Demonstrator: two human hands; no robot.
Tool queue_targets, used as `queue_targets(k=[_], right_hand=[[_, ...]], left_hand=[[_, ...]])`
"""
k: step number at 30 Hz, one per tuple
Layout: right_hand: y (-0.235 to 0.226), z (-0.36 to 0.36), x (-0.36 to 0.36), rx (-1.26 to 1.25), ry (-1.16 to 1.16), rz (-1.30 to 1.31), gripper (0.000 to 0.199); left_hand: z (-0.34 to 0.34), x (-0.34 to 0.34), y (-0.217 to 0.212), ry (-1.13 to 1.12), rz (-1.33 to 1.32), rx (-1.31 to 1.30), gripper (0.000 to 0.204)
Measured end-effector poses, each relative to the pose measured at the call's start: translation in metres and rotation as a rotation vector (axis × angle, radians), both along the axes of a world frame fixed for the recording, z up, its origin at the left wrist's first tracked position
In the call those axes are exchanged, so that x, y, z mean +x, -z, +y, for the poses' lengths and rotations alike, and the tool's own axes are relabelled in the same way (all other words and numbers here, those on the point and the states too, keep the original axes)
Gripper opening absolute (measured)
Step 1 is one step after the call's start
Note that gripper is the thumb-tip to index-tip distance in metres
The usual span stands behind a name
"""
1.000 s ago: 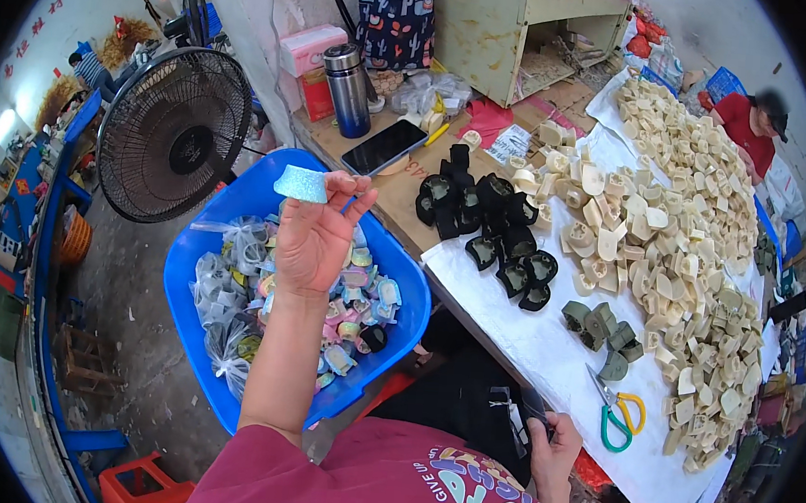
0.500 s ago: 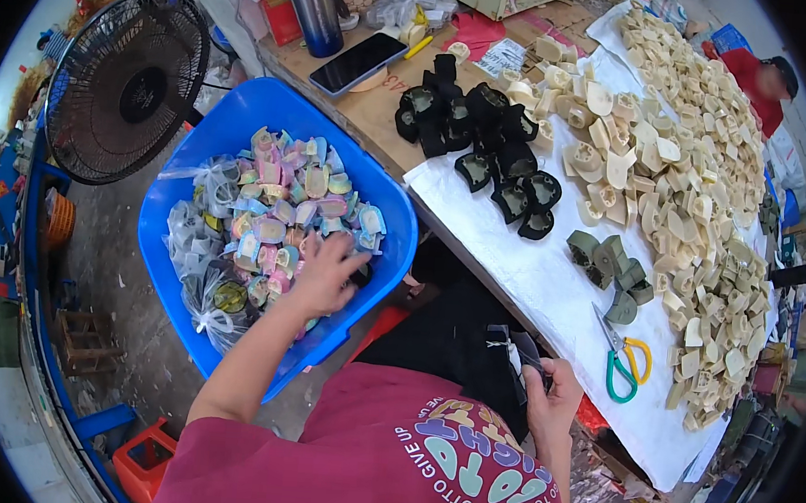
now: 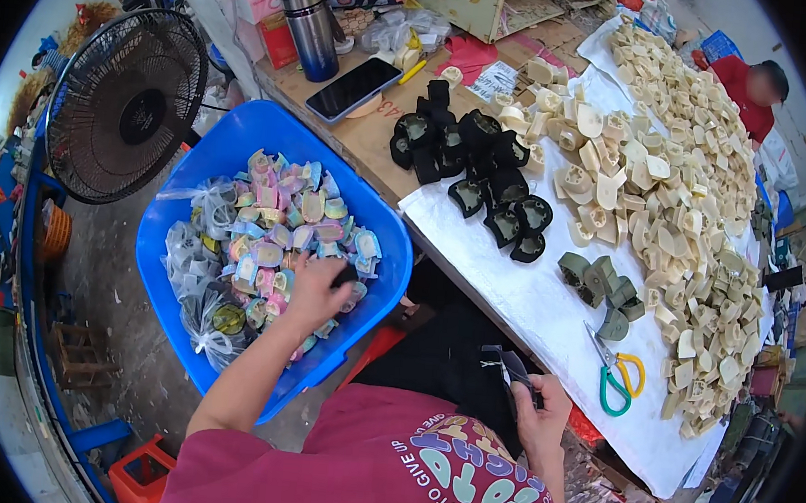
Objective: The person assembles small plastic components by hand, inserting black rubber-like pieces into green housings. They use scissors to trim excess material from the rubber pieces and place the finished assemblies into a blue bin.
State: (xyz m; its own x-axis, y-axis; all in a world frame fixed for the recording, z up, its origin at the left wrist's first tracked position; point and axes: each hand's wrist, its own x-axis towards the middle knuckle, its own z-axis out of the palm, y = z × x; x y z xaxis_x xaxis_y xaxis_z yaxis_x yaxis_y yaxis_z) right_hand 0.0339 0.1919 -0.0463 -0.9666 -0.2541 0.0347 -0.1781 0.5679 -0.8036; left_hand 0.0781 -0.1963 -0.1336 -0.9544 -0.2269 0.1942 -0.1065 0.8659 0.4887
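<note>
My left hand point(image 3: 318, 294) is down in the blue plastic basin point(image 3: 154, 276), over a heap of small pastel moulded pieces point(image 3: 283, 229). Its thumb and fingers are bent around a small black piece point(image 3: 344, 275), partly hidden by the hand. Close to my lap, my right hand point(image 3: 541, 413) pinches a thin, see-through plastic bag point(image 3: 505, 363) that looks dark against my trousers. Knotted clear bags point(image 3: 198, 265) with pieces inside lie along the left of the basin.
The table on the right bears a white sheet point(image 3: 547, 327), black cup-shaped pieces point(image 3: 468, 195), a few olive ones point(image 3: 599, 282), scissors point(image 3: 613, 367) and a big cream heap point(image 3: 668, 205). A phone point(image 3: 353, 90), a flask point(image 3: 310, 35) and a fan point(image 3: 128, 106) stand near the basin. Another person point(image 3: 750, 94) sits beyond.
The fingers of my left hand, spread over the pastel pieces before, have drawn in around the small black piece. My right hand keeps its hold on the bag. The whole view has shifted slightly.
</note>
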Motion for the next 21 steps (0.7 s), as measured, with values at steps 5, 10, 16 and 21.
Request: queue_targets(k=[5, 10, 16, 21], right_hand=[[-0.007, -0.008, -0.003, 0.029, -0.060, 0.033, 0.014], [-0.009, -0.007, 0.000, 0.029, -0.028, 0.040, 0.014], [0.002, 0.004, 0.006, -0.108, 0.117, -0.202, 0.011], [-0.019, -0.010, -0.008, -0.458, 0.184, -0.341, 0.016]], left_hand=[[-0.006, -0.090, -0.061, -0.238, 0.558, 0.123, 0.034], [-0.025, -0.182, -0.056, -0.316, 0.552, 0.012, 0.049], [0.001, -0.183, -0.042, -0.218, 0.444, 0.186, 0.075], [-0.001, -0.169, -0.044, -0.191, 0.521, 0.241, 0.083]])
